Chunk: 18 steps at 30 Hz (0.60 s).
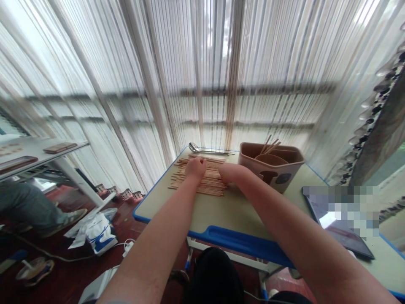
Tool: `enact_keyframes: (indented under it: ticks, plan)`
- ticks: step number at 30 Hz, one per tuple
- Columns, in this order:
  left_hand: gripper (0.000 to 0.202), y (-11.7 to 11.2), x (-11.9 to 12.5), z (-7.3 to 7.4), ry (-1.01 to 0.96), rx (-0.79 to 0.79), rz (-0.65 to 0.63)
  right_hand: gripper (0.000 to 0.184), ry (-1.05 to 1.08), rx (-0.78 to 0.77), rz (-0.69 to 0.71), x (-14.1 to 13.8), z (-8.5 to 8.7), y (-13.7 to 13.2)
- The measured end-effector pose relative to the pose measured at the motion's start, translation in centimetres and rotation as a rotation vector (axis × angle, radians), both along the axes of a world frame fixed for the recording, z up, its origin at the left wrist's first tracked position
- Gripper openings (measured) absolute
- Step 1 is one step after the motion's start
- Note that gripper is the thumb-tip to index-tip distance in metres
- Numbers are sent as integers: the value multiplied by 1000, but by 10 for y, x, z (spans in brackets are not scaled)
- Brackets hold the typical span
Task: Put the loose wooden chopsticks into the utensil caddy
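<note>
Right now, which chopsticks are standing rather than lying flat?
The few chopsticks leaning in the brown bin, tips above its rim. The other chopsticks lie flat on the table under the left hand and right hand.

A pixelated patch (341,207) hides the far part of the dark board (348,240) at the right. On the sticks (207,185), the finger positions of the left hand (196,166) and right hand (229,172) are too small to tell. Another person's leg (28,211) is cut off at the left edge.

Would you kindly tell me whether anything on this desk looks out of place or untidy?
The wooden sticks lie loose in an uneven spread on the desk under the left hand and right hand, several ends jutting out at the left, while only a few stand in the brown holder.
</note>
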<state>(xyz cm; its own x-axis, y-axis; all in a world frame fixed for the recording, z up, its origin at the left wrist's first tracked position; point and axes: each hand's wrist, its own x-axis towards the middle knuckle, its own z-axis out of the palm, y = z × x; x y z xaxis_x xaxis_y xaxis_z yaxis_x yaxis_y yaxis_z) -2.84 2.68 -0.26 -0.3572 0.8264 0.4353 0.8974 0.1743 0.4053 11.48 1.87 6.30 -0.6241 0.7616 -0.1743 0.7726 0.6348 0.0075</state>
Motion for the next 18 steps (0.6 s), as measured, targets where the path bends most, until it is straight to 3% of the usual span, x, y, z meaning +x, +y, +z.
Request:
enact_keyframes:
  ticks: [6, 18]
  plan:
    - [39, 1, 0, 1, 2, -33, 15, 37, -232, 0, 34, -3, 5, -2]
    - [39, 4, -2, -2, 29, -22, 16, 30, -224, -4, 45, -1, 9, -4]
